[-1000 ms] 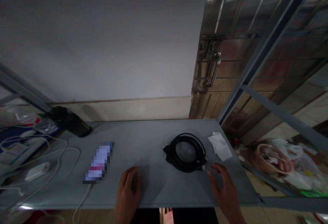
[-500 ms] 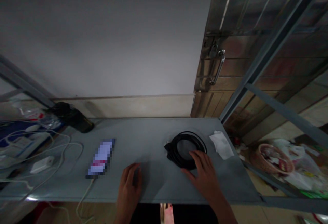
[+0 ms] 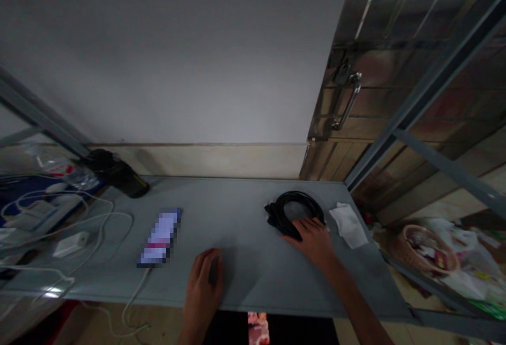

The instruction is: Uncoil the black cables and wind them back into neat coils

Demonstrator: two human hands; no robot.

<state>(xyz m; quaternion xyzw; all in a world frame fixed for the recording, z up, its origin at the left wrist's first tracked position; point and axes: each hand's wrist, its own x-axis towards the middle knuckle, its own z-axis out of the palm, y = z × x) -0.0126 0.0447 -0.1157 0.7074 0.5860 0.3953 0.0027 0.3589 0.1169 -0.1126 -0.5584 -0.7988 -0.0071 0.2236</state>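
Note:
A coil of black cable (image 3: 281,222) lies toward the right of the grey tabletop, its plug ends bunched at the left side. My right hand (image 3: 314,239) is on the coil's near right part, fingers over the loops and thumb at the near edge, closed on it. Part of the coil is hidden under those fingers. My left hand (image 3: 203,282) rests by the table's front edge, loosely curled with a gap between thumb and fingers, and holds nothing. A phone (image 3: 160,237) with a blurred screen and a white cable plugged in lies to its left.
A white tissue (image 3: 348,225) lies right of the coil. At the left are a dark bottle (image 3: 118,174), a white charger (image 3: 71,244) and tangled white cables. Metal posts flank the table (image 3: 237,213). A basket (image 3: 429,250) stands beyond the right edge.
My right hand has moved forward and closed on the cable coil, which has shifted slightly away from me. My left hand stays almost the same. The whole view has shifted a little.

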